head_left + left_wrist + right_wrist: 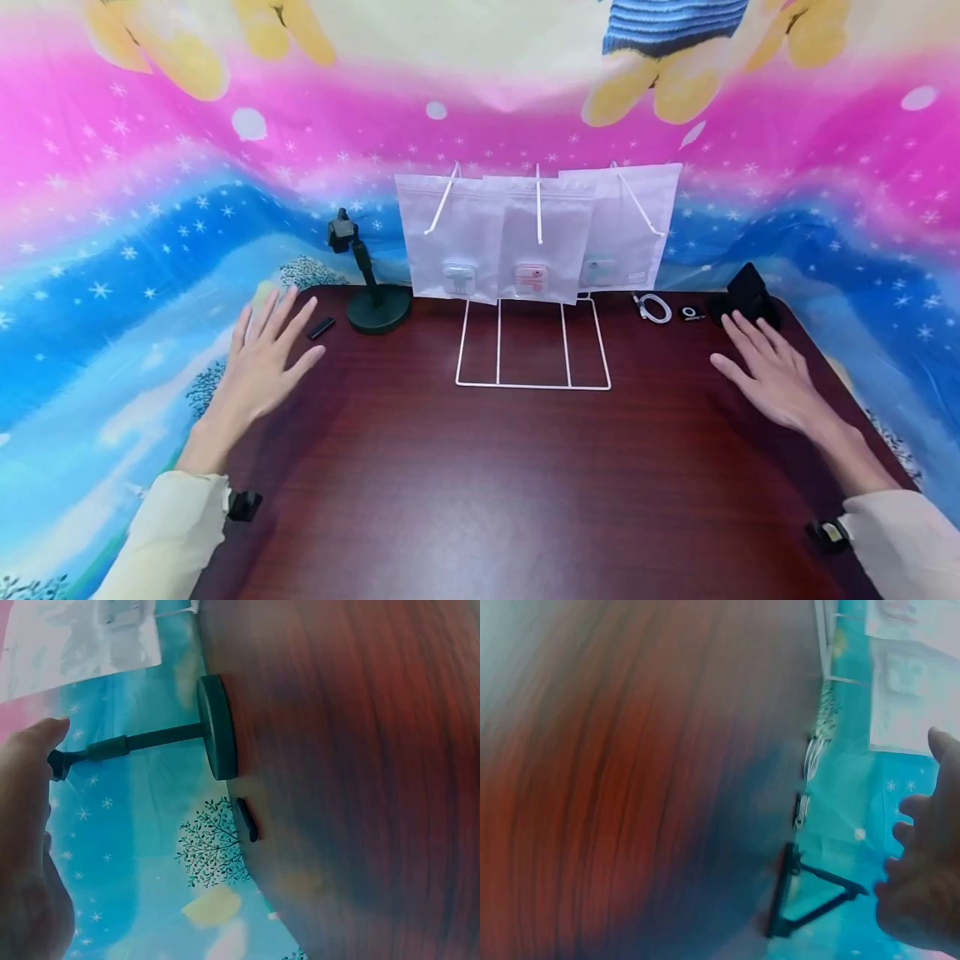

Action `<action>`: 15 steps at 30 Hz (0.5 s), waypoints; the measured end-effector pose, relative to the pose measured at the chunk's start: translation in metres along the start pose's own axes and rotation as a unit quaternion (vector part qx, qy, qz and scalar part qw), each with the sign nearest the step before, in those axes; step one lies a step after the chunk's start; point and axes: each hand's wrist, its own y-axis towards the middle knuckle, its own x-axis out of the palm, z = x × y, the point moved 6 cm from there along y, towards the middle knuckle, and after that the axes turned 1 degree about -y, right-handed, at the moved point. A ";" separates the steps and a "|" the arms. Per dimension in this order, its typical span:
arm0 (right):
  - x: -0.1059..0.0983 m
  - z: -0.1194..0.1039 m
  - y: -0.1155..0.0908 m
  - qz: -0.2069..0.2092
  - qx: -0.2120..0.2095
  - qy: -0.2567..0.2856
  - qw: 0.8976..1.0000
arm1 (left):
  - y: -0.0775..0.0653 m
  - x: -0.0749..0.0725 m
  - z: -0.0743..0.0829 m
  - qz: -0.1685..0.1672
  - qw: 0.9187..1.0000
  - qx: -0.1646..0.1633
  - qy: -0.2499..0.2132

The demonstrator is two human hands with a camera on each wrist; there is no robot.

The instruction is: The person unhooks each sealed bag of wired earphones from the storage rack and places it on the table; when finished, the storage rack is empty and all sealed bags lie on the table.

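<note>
In the head view, the left hand (262, 362) hangs in the left of the frame, fingers straight and fanned, over the table (480, 483) near its edge. Its sleeve (165, 533) fills the lower left, with a black wrist camera (244, 505) at the cuff. Just right of the fingers lies a small black stick (321, 328), then a dark stand (378, 310) on a round base.

At upper centre, three whitish pouches (517, 237) hang overlapping from the hooks of a white wire rack (534, 387), whose base rests on the table at the centre; small cases (532, 280) show low in the pouches.

Right of centre lie a coiled white cable (656, 309) and a small black device (690, 313) with a white ring. Next, a black folding stand (750, 287) is partly covered by the fingertips of the right hand (772, 379), which is likewise extended, fingers straight; the right wrist view shows hand and stand apart.
</note>
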 end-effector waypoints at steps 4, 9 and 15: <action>0.013 -0.010 0.010 -0.063 0.026 0.151 0.986 | 0.005 -0.001 -0.003 -0.002 0.993 -0.037 -0.116; 0.037 -0.027 0.023 -0.113 0.065 0.247 0.960 | 0.015 -0.003 0.003 -0.023 0.969 -0.086 -0.229; 0.072 -0.048 0.042 -0.129 0.064 0.305 0.941 | 0.027 -0.003 0.016 -0.044 0.953 -0.121 -0.276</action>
